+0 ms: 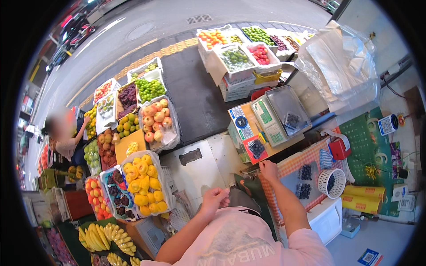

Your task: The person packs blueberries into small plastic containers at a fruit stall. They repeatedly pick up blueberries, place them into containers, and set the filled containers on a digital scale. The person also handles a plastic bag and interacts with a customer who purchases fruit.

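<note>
My left hand (216,200) is in front of my shirt with its fingers curled; whether something small is between them I cannot tell. My right hand (269,170) is at the near edge of the wooden board that bears the scale; its fingertips touch or nearly touch that edge. On the board lie a pack of blueberries (256,148) and yellow-handled scissors (262,135). Beside them stands a digital scale (270,123), with another blueberry pack (292,120) on its metal tray. Two more blueberry packs (304,191) lie on the checkered cloth, next to a white plastic basket (331,184) holding blueberries.
Fruit crates stand at the left, with yellow fruit (143,183), pomegranates (156,119) and bananas (95,236). A person (65,143) reaches into them. More crates (233,60) stand ahead. Clear plastic bags (339,63) hang at the right, above yellow rolls (362,199).
</note>
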`<state>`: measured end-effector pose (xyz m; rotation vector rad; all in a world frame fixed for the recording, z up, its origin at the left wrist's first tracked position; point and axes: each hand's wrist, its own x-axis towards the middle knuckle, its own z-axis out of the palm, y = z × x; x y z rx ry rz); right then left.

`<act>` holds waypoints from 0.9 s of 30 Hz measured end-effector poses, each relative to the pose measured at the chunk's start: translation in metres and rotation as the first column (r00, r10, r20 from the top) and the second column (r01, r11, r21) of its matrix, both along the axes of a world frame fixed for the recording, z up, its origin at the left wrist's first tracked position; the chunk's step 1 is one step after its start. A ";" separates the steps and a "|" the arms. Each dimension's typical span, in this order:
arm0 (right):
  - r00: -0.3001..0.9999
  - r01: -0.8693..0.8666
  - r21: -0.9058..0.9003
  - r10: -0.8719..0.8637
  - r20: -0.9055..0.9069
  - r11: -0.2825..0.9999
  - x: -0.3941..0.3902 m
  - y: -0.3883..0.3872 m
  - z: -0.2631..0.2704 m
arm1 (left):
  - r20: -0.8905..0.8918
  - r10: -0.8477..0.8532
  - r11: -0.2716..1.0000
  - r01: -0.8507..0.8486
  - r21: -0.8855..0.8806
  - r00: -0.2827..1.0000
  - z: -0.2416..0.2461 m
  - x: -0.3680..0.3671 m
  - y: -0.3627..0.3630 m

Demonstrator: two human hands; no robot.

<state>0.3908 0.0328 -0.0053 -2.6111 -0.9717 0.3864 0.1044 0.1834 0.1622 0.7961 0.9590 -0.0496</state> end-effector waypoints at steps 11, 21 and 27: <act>0.971 0.234 0.176 -0.237 -0.003 0.956 0.016 0.008 -0.007 | 0.020 -0.015 1.000 0.015 -0.016 1.000 -0.015 0.017 0.008; 0.576 0.803 0.362 -0.772 -0.269 0.473 0.201 0.007 -0.058 | -0.108 0.127 0.986 -0.113 0.125 0.986 0.012 0.044 0.015; 0.398 0.914 0.188 -0.707 -0.585 0.359 0.267 0.019 -0.041 | -0.144 0.232 0.967 -0.211 0.146 0.962 0.008 0.044 0.005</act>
